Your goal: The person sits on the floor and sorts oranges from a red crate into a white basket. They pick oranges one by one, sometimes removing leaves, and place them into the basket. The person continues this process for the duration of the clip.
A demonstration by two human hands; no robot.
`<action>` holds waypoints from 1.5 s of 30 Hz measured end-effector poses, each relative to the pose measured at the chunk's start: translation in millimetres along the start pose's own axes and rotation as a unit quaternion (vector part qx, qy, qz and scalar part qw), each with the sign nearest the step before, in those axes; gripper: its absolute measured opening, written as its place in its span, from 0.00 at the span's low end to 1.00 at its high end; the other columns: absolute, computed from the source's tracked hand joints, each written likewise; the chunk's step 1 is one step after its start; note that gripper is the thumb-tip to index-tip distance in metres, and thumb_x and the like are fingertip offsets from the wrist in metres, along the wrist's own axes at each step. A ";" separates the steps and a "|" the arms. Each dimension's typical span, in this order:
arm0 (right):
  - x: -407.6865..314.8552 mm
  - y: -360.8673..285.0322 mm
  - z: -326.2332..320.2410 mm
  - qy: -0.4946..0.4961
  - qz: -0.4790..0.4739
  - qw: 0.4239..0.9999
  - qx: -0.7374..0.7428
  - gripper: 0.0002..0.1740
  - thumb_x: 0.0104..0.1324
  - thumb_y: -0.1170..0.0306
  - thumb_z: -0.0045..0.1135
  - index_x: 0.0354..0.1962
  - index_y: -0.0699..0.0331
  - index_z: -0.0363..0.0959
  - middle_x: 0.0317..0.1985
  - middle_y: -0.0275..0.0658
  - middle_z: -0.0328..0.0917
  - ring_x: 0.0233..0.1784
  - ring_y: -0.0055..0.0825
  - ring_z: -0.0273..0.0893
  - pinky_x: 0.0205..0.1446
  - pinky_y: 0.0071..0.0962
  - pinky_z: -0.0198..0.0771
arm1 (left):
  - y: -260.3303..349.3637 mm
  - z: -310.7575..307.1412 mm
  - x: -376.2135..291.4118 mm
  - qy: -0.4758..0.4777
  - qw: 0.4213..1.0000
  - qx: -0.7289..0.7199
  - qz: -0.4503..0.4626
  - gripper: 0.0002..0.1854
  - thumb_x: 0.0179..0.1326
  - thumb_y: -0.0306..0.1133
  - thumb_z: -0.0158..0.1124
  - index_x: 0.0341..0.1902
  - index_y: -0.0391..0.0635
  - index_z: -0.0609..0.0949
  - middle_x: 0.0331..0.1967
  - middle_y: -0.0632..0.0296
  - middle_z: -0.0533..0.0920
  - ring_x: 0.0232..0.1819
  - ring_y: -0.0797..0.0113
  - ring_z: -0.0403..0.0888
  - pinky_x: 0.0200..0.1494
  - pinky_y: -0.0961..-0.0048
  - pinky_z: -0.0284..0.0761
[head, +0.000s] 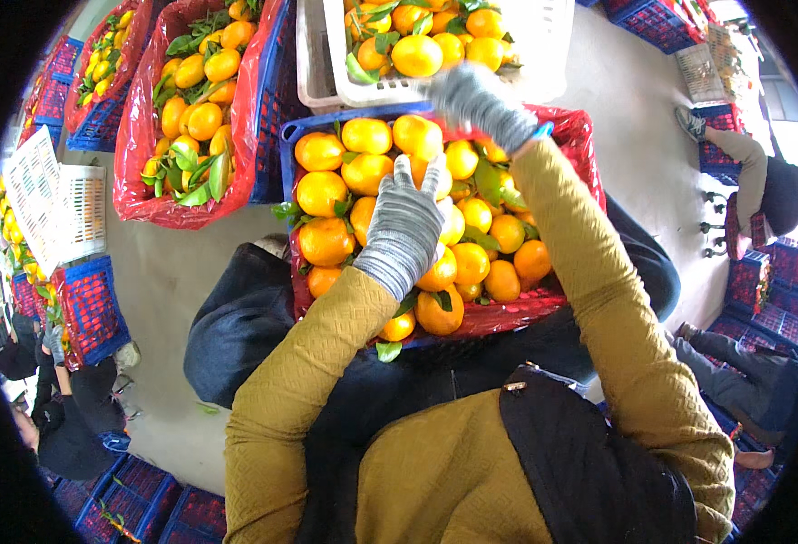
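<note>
Before me stands a blue plastic crate [286, 146] lined with red plastic film [579, 136], filled with orange citrus fruit [327, 241], some with green leaves. My left hand [406, 228], in a grey striped knit glove, lies over the middle of this fruit. Its fingers are spread against a citrus fruit; whether they grip it is hidden. My right hand [484, 105], gloved likewise, is blurred above the crate's far side, near a white plastic basket [555, 47] holding more leafy citrus fruit [417, 56]. Something red shows by its fingers, too blurred to name.
To the left stand red-lined crates of citrus [191, 122] and white baskets [85, 204]. A person [76, 421] is at lower left; others [773, 183] are at right. Stacked blue crates [140, 486] line the lower left and right edges.
</note>
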State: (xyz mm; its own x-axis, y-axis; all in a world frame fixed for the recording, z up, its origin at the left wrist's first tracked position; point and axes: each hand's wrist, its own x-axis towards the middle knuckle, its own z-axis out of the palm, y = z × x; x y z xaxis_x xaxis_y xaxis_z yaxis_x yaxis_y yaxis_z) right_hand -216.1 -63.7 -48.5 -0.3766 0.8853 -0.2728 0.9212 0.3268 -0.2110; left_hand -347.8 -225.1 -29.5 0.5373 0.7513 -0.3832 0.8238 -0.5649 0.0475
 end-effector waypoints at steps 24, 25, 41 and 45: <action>-241.0 71.1 38.8 -0.024 0.172 0.374 0.911 0.34 0.61 0.71 0.67 0.63 0.61 0.62 0.58 0.42 0.74 0.56 0.34 0.77 0.59 0.32 0.75 | -48.5 21.5 34.7 0.164 0.985 0.030 -0.038 0.37 0.60 0.60 0.55 0.70 0.55 0.67 0.72 0.59 0.62 0.71 0.53 0.59 0.67 0.43 0.55; -253.1 62.8 52.2 0.056 0.054 0.670 0.738 0.39 0.55 0.76 0.69 0.64 0.61 0.62 0.58 0.42 0.74 0.57 0.32 0.75 0.60 0.30 0.73 | -47.4 21.1 34.0 0.169 0.984 0.041 -0.038 0.36 0.60 0.58 0.56 0.70 0.54 0.67 0.72 0.58 0.62 0.71 0.54 0.59 0.67 0.43 0.55; -291.7 -4.7 101.1 -0.119 0.077 0.956 0.256 0.50 0.54 0.48 0.68 0.65 0.71 0.58 0.59 0.58 0.69 0.63 0.52 0.69 0.66 0.39 0.66 | 53.0 46.6 -61.6 0.038 0.980 0.002 0.193 0.36 0.47 0.63 0.64 0.55 0.51 0.83 0.73 0.53 0.61 0.76 0.50 0.48 0.74 0.44 0.35; -284.6 1.9 89.2 -0.127 -0.001 0.987 0.099 0.47 0.57 0.44 0.63 0.61 0.72 0.63 0.54 0.59 0.72 0.58 0.51 0.73 0.63 0.39 0.68 | 62.8 43.4 -61.0 -0.006 0.986 0.051 0.160 0.36 0.52 0.66 0.60 0.55 0.51 0.82 0.73 0.56 0.60 0.77 0.52 0.47 0.74 0.42 0.36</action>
State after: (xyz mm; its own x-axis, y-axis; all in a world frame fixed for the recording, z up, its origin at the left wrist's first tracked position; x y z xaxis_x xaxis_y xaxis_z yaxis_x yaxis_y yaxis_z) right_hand -115.9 -344.6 -55.1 -0.4144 0.7653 -0.4926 0.8926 0.2363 -0.3840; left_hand -336.7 -321.3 -43.2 0.7639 0.5254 -0.3748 0.5898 -0.8041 0.0747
